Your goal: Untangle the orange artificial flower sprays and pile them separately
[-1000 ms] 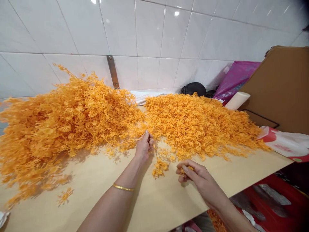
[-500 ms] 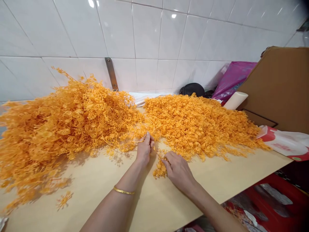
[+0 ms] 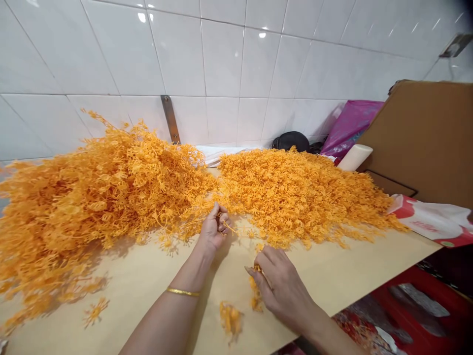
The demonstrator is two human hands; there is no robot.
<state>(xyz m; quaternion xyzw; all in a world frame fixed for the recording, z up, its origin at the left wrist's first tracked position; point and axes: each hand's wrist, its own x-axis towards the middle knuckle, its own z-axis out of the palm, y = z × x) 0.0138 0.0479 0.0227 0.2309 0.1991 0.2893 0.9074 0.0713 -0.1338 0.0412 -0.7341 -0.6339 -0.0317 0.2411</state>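
Florets (image 3: 255,298) pinched in the right hand (image 3: 283,282) — a stem (image 3: 229,228) in the left hand (image 3: 215,227) — could be dropped beneath if loosely held.

The left orange heap (image 3: 111,192) runs out of frame on the left; near the front edge of the table (image 3: 136,291) a small cluster (image 3: 231,319) is blurred; the left hand (image 3: 214,228) covers part of a stem (image 3: 230,228); the right hand (image 3: 280,280) hides much of the orange pieces (image 3: 255,298) in its grip; at the far right corner the frame crops a cardboard box (image 3: 424,138).
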